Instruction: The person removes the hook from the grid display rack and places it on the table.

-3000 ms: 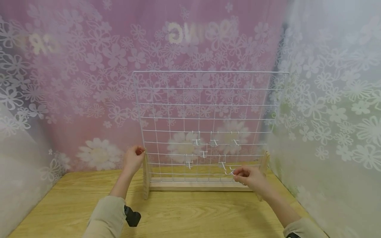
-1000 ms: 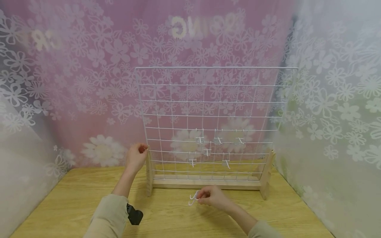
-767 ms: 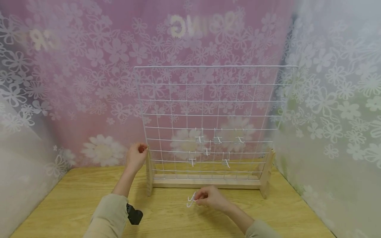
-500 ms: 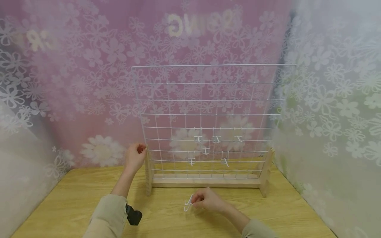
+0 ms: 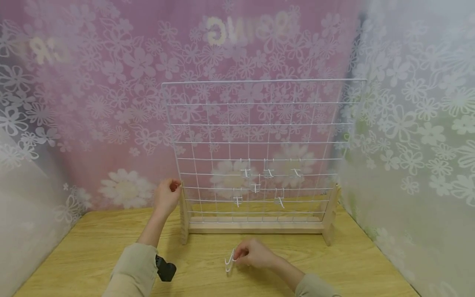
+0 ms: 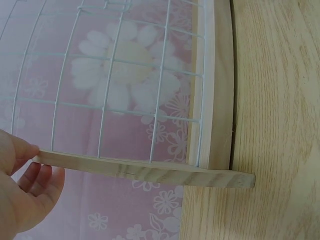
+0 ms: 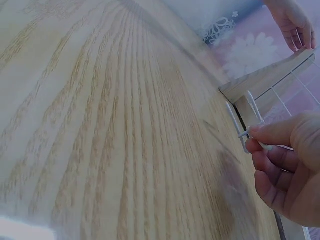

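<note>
My left hand (image 5: 167,199) pinches the top of the left wooden upright (image 5: 183,216) of a stand that holds a white wire grid panel (image 5: 268,143). In the left wrist view the thumb and curled fingers (image 6: 44,182) meet at that upright's end. In front of the stand, low over the table, my right hand (image 5: 256,253) pinches a white wire hook (image 5: 229,262) between thumb and fingertips. Its double prongs point away from the fingers in the right wrist view, where the hook (image 7: 243,134) shows closely. Several similar white hooks (image 5: 246,173) hang on the grid's lower half.
The stand's crossbar (image 5: 256,229) runs along the bottom of the grid on a wood-grain table (image 5: 208,284). A pink flowered curtain (image 5: 122,123) hangs behind, and a pale flowered one (image 5: 419,165) closes the right side. A black device (image 5: 165,269) sits at the left sleeve.
The right hand, holding the hook, has come away from the grid's lower right, moved left and toward the person, and sunk lower over the table. The left hand stays at the upright.
</note>
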The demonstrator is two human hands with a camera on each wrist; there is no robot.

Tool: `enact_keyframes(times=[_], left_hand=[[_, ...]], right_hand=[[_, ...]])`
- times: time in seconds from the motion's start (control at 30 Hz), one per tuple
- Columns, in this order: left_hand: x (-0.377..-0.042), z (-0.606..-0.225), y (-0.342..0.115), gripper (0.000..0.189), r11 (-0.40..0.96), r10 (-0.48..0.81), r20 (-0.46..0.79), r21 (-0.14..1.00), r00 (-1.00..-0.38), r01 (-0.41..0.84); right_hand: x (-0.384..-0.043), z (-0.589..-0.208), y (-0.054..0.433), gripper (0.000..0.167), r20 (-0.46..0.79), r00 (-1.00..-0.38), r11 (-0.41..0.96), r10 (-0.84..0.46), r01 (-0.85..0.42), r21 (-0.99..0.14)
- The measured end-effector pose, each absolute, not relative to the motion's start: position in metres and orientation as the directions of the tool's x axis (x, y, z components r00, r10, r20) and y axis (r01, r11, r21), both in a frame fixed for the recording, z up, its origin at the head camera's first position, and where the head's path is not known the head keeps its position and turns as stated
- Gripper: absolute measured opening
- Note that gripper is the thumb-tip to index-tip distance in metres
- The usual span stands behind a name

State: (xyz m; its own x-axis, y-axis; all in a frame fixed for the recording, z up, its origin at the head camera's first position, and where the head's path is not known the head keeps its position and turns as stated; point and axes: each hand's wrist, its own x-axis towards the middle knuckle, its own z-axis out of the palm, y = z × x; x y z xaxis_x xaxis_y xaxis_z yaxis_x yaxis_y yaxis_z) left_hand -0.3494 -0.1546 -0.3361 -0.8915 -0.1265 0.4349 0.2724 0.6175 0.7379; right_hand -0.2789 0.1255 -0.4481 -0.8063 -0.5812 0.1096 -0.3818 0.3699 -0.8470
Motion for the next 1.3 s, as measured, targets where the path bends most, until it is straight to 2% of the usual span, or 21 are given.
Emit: enact_keyframes(times=[0.7,0.93,1.3], left_hand=[[-0.352,-0.336,-0.155,0.014,0.623,-0.121,0.421,0.738,-0.899,0.262],[-0.351,-0.337,-0.155,0.012,0.629,-0.117,0.454,0.722,-0.883,0.289],[-0.351,-0.337,-0.155,0.014,0.615,-0.114,0.434,0.737,-0.894,0.279]], right_hand=[[-0.273,-0.456,0.104,0.004,0.036,-0.824,0.395,-0.565,-0.309,-0.865],[-0.271,-0.456,0.103,0.003,0.041,-0.823,0.408,-0.567,-0.324,-0.854],[-0.273,-0.458,0.101,0.005,0.042,-0.831,0.439,-0.555,-0.335,-0.834]])
